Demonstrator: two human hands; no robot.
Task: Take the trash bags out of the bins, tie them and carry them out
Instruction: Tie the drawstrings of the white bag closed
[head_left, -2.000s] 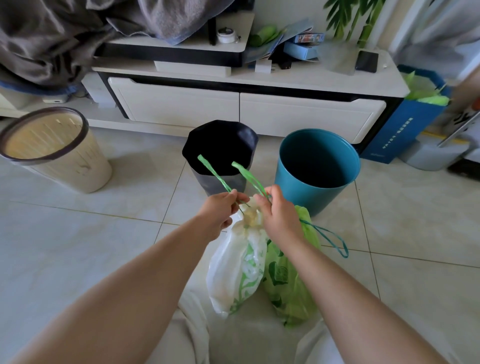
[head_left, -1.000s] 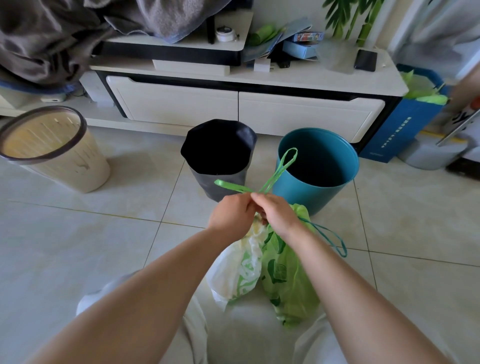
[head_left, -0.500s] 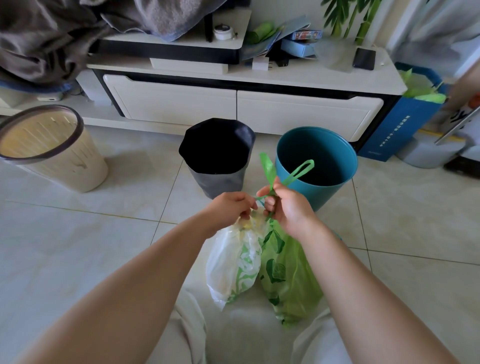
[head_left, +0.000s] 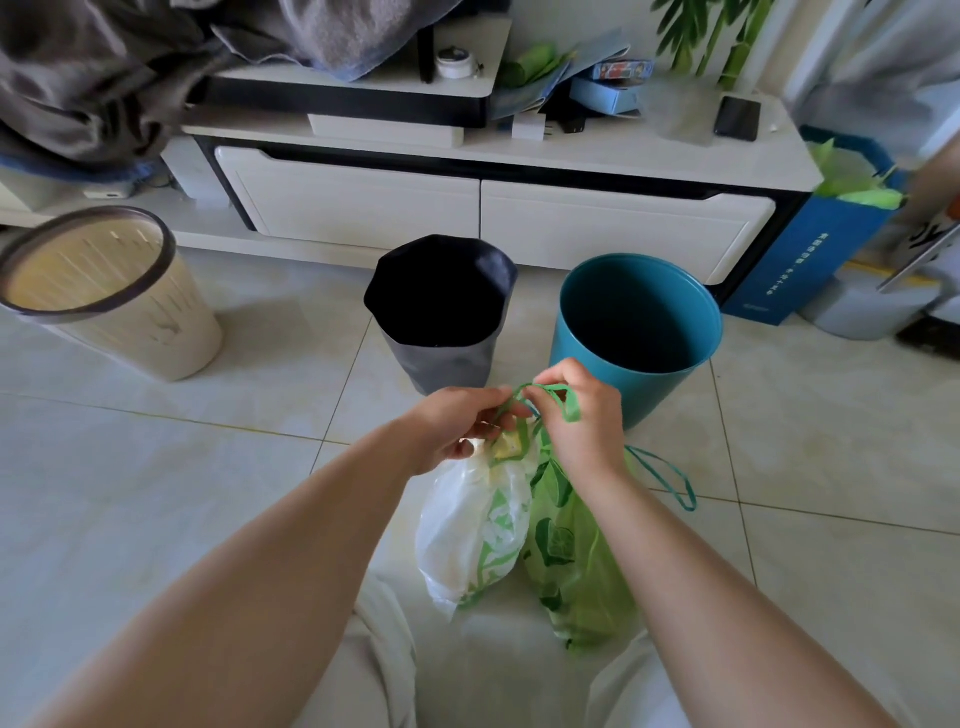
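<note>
A white trash bag with green print (head_left: 475, 525) lies on the floor between my knees, its neck gathered. My left hand (head_left: 457, 423) pinches the green drawstring (head_left: 563, 400) at the neck. My right hand (head_left: 584, 415) holds the same drawstring, which loops over its fingers. A green trash bag (head_left: 576, 561) lies right beside the white one, with a teal drawstring loop (head_left: 670, 475) trailing to the right. Behind them stand a grey bin with a black liner (head_left: 441, 312) and a teal bin (head_left: 636, 332).
A beige bin with a dark rim (head_left: 109, 291) stands at the left. A white low cabinet (head_left: 493, 208) runs along the back, with clutter and a phone on top. A blue paper bag (head_left: 826, 249) sits at the right. Tiled floor surrounds the bins.
The green drawstring ends, held apart and upright before, have been crossed and drawn down into a small loop over my right fingers. Both hands stay at the white bag's neck.
</note>
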